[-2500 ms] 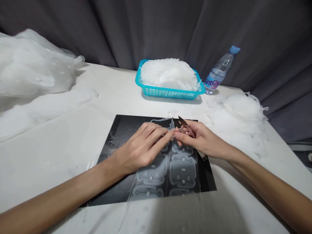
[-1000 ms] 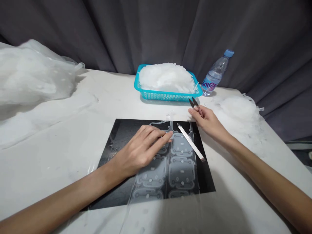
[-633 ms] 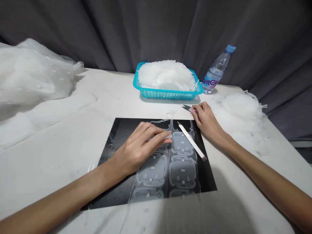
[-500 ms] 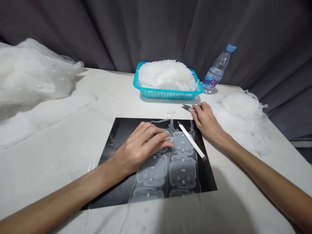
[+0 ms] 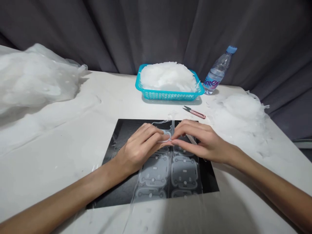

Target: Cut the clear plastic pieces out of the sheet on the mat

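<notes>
My left hand (image 5: pixel 138 149) pinches a small translucent moulded piece (image 5: pixel 166 133) at its thumb and fingertips, above a clear sheet (image 5: pixel 156 167) of rounded rectangular mouldings. From the other side, my right hand (image 5: pixel 207 141) brings thumb and forefinger together at the same piece's edge, close to the left fingertips. The sheet lies on a black mat (image 5: pixel 209 182) and runs past its near edge. A white pen-like stick (image 5: pixel 192 139) is mostly hidden beneath my right hand. Pink-handled thread snips (image 5: pixel 198 113) lie on the table beyond that hand, blades pointing left.
A blue basket (image 5: pixel 170 95) heaped with white translucent pieces stands at the back. Beside it is a water bottle (image 5: pixel 214 76). A loose pile of clear scraps (image 5: pixel 241 120) lies right, and a bulky clear plastic bag (image 5: pixel 36 79) left. A dark curtain (image 5: pixel 156 29) hangs behind the table.
My right hand has let go of the thread snips, leaving them on the table, and moved left and nearer to meet my left hand at the piece. My left hand has stayed about in place.
</notes>
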### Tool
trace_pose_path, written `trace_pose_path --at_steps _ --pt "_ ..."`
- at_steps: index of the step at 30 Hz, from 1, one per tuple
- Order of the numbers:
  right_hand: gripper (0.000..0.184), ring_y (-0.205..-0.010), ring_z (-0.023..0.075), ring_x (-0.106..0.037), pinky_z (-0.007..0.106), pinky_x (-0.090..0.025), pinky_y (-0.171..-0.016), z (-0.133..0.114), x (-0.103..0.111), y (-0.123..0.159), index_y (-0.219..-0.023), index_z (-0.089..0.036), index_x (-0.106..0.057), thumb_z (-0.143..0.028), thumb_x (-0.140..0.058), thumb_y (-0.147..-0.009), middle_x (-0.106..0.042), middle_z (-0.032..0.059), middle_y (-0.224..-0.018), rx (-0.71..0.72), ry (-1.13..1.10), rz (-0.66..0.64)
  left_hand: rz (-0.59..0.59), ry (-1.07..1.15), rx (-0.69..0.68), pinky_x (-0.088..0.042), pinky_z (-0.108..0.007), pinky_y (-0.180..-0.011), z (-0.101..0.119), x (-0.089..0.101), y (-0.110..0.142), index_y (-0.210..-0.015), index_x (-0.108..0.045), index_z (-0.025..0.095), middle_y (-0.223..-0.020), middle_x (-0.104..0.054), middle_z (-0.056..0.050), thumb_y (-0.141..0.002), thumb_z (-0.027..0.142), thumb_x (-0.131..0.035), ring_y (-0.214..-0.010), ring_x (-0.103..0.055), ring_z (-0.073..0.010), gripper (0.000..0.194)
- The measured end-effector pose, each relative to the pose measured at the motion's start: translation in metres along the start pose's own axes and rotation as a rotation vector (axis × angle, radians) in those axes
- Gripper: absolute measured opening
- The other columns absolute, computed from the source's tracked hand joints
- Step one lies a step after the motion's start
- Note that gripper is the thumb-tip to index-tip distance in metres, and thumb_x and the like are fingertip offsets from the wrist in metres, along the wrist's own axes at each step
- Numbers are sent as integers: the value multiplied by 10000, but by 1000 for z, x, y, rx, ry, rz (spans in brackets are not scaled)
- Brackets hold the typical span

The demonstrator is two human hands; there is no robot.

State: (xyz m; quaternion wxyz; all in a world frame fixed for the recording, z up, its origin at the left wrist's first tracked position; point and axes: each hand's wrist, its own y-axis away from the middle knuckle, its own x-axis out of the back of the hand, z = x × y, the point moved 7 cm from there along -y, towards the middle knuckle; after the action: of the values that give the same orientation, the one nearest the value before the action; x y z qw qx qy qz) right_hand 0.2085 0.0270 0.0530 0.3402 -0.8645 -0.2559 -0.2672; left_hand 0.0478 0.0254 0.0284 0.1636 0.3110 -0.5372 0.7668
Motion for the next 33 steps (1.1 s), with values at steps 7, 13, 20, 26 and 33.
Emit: trace_pose_path --at_steps 7,13,20,26,33 --pt "19 -905 169 -614 325 -500 -817 4 -4 0 -1034 -191 -596 -195 -586 -1050 -649 46 -972 -46 54 -54 47 34 15 -575 -336 -784 -2 1 0 -1137 -663 113 -951 -717 -67 -919 131 -782 -865 -673 -177 249" --pt "69 -838 161 -604 298 -528 -746 36 8 4 -973 -223 -523 -196 -552 -1029 -598 24 -931 -216 -12 89 57 86 289 -576 -268 -752 -19 1 -5 -1032 -679 184 -908 -754 -1 -923 253 -799 -777 -707 -138 176" --pt "235 -1103 237 -648 398 -567 -918 30 1 4 -1228 -242 -567 -377 -620 -1042 -620 113 -1278 -176 154 114 -10 182 359 -534 -203 -669 -23 -1 -6 -1050 -668 178 -830 -672 20 -997 226 -694 -708 -638 -100 76" --pt "120 -974 201 -698 375 -561 -863 13 -7 5 -1141 -222 -651 -195 -554 -1077 -741 64 -1039 -28 59 179 13 212 319 -524 -222 -696 -19 2 -7 -1044 -698 170 -874 -688 -4 -974 179 -728 -747 -624 -105 76" --pt "46 -981 193 -701 369 -561 -871 24 -5 9 -1034 -219 -644 -203 -605 -1050 -734 63 -1024 -69 -9 220 101 174 202 -584 -280 -754 -13 7 -4 -1102 -696 179 -954 -756 -30 -936 137 -766 -855 -703 -146 185"
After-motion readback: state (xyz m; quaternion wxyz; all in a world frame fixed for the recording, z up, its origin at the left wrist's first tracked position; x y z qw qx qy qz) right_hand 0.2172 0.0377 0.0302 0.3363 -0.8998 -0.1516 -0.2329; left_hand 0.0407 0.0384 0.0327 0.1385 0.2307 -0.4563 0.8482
